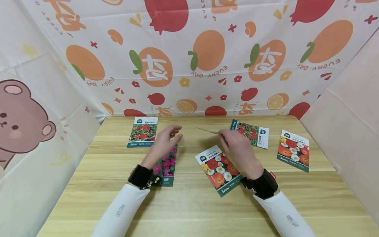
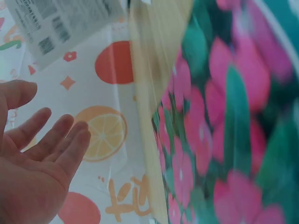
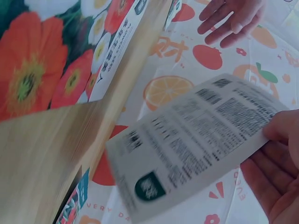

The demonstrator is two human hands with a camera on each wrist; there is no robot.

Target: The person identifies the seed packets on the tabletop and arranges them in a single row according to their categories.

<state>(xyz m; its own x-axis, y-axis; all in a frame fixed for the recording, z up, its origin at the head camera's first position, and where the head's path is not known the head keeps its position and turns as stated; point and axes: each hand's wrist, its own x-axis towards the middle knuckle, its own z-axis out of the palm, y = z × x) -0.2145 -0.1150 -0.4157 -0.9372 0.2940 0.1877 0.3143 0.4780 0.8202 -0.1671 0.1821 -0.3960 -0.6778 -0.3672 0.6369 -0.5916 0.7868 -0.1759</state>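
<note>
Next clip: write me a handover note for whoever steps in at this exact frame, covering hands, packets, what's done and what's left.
Right hand pinches a seed packet by one edge, lifted off the table, printed back towards the wrist camera.
Left hand is open, holds nothing, and hovers over the pink-flower packet.
Lying on the table: a red-flower packet far left, a poppy packet under the right wrist, another red-flower packet behind the right hand, a second poppy packet far right.
Done: one packet picked up.
Left: five packets lie flat; where the lifted one goes is not shown.

6 seed pkts (image 1: 143, 132) – 5 flat, 1 held.
</note>
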